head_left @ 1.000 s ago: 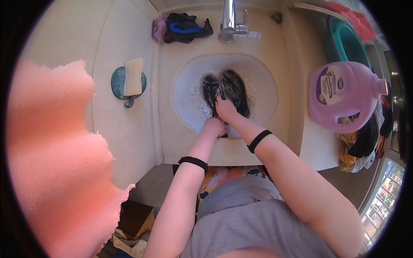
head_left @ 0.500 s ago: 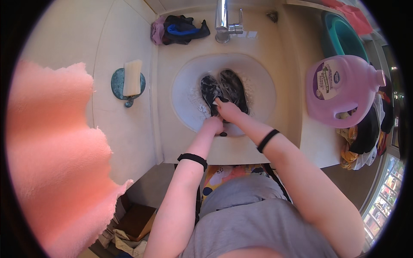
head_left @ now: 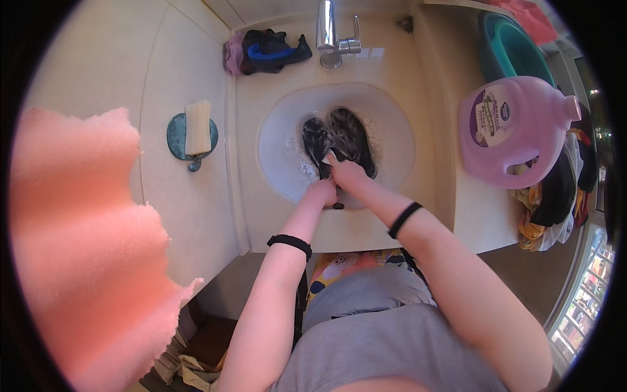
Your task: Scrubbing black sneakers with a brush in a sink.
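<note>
Two dark shoes, wet and streaked with white suds, lie side by side in the white oval sink [head_left: 274, 157], toes toward the tap. My left hand [head_left: 321, 193] is closed around the near end of the left shoe [head_left: 316, 136]. Just above it, my right hand [head_left: 347, 174] is closed on a small white object [head_left: 328, 157], pressed against that same shoe. What kind of object it is cannot be made out. The right shoe [head_left: 351, 137] rests beside my right hand. My fingertips are partly hidden.
A chrome tap [head_left: 332, 46] stands behind the sink, with a dark cloth bundle [head_left: 271, 52] to its left. A soap bar [head_left: 198, 127] sits on a green dish. At right are a purple jug [head_left: 516, 130], teal basins [head_left: 519, 55] and clothes [head_left: 555, 196]. A pink towel [head_left: 91, 242] hangs left.
The whole view has shifted slightly, so the tap and sink sit a little further left. Both hands stay at the left shoe, the white object still in my right hand.
</note>
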A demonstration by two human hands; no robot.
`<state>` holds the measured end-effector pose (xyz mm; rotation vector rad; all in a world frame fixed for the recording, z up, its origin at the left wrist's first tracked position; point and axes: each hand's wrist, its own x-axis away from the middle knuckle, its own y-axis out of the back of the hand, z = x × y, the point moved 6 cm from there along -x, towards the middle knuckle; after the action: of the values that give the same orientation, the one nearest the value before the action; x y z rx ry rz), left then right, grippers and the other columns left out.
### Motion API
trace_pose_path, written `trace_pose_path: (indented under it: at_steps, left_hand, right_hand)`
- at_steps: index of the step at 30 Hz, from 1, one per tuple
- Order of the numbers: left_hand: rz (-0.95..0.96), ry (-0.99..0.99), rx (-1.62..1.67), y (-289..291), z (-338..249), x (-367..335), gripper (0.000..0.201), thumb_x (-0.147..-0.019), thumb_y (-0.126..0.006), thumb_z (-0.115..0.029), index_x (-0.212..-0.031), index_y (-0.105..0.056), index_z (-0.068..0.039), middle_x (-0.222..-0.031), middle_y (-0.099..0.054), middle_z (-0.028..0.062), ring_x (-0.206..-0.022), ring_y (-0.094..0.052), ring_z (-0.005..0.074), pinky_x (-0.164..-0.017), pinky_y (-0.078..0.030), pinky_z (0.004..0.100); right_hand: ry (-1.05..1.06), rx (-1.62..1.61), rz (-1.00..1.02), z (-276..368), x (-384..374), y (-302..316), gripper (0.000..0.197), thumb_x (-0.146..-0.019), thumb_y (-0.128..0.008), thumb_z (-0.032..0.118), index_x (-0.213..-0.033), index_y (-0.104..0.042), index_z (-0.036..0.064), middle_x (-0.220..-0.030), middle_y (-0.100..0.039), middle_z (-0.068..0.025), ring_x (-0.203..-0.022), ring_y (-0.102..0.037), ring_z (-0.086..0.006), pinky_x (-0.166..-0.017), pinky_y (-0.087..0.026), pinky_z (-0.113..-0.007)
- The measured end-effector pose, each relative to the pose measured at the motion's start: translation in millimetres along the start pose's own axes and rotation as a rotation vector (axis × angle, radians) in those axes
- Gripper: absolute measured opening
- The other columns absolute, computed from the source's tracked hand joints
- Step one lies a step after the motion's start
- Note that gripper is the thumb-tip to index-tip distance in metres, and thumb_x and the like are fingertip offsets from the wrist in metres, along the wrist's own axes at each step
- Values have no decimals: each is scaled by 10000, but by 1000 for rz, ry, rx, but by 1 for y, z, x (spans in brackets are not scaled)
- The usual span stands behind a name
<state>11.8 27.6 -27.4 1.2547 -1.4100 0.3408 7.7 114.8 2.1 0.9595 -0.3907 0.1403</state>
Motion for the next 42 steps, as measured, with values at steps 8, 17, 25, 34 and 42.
trace_pose_path:
  at_steps: [8,17,25,34,42]
  left_hand:
    - [-179,-82,-15,7,-15,12,580,-757,-597,-318,-1248,-385,-93,-1333,-363,94,-1142,-445,263,-907,-405,380]
    - [-161,-85,-35,-4,-4,3,588,-772,-589,-323,-1270,-358,-111,-1395,-258,90,-1199,-390,258,-937,-385,398]
    - [-62,-119,-52,11,-22,7,634,-768,-590,-321,-1293,-326,-83,-1394,-261,86,-1191,-399,254,-932,-389,375]
    - [-115,-89,-63,7,-4,10,618,-774,-586,-322,-1297,-325,-124,-1410,-237,52,-1217,-367,243,-944,-369,434]
    - [-117,-100,-66,-2,-8,2,643,-798,-550,-315,-1338,-243,-150,-1435,-168,43,-1252,-317,244,-958,-329,512]
  right_hand:
    - [-21,187,10,-22,1,15,366,-854,-423,217,-1217,-437,171,-691,-607,-169,-668,-614,-326,-569,-476,-455]
    - [-30,163,51,-28,37,0,381,-852,-425,202,-1232,-421,181,-715,-607,-185,-654,-609,-345,-566,-476,-468]
    - [-159,4,-77,-17,-36,5,293,-855,-417,199,-1135,-468,129,-707,-595,-204,-664,-592,-370,-604,-475,-470]
    - [-136,63,145,-38,44,13,416,-855,-431,221,-1267,-404,268,-733,-601,-177,-658,-591,-351,-595,-465,-447]
    - [-214,7,-21,-14,2,-3,378,-869,-388,182,-1244,-424,152,-759,-611,-187,-721,-609,-350,-635,-487,-449]
